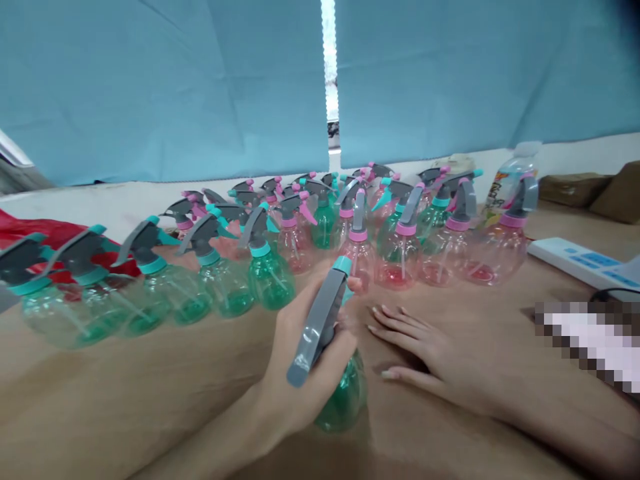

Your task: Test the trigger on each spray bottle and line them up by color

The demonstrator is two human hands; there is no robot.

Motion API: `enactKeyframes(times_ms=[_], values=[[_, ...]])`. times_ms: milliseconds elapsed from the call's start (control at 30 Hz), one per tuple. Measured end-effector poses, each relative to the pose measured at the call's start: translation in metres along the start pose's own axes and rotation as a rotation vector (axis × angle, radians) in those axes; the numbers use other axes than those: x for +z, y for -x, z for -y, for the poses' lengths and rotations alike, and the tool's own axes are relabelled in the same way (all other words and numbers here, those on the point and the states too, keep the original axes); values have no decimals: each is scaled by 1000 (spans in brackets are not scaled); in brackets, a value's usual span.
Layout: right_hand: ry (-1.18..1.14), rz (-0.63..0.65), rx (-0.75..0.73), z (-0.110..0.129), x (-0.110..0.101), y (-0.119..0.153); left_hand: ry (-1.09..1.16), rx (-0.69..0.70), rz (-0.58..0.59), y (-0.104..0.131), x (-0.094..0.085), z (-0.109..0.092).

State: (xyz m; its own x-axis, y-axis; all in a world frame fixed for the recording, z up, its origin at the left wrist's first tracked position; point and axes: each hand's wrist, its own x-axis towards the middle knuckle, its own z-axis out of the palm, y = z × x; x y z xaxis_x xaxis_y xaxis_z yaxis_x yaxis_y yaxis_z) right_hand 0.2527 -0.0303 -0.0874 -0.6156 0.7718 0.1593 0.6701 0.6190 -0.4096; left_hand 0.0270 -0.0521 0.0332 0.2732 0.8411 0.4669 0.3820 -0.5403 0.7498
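Observation:
My left hand [295,360] is wrapped round the neck of a green spray bottle [343,403] with a grey trigger head and teal nozzle. The bottle is near the front of the table, and its neck is hidden by my fingers. To the right, my right hand [425,347] lies flat on the brown tabletop with fingers spread, holding nothing. Just beyond my hands stand a pink spray bottle [399,260] and a green spray bottle [270,277], among several more of both colours.
Green spray bottles line the left, the nearest edge one [47,317] included. A clear drink bottle [513,177] stands at the back right, near a white device with blue keys [583,260]. Red material [60,240] lies at the left. A blue curtain [175,87] hangs behind.

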Motion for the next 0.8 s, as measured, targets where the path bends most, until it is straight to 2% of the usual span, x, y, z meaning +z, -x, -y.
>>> enactKeyframes(times_ms=[400,633,800], values=[[-10,19,29,2,-2,0,9,-35,37,2,-6,-3],[-14,15,34,4,-3,-2,41,-96,32,0,-3,3],[-21,-2,18,3,-2,-1,58,-93,27,2,0,5]])
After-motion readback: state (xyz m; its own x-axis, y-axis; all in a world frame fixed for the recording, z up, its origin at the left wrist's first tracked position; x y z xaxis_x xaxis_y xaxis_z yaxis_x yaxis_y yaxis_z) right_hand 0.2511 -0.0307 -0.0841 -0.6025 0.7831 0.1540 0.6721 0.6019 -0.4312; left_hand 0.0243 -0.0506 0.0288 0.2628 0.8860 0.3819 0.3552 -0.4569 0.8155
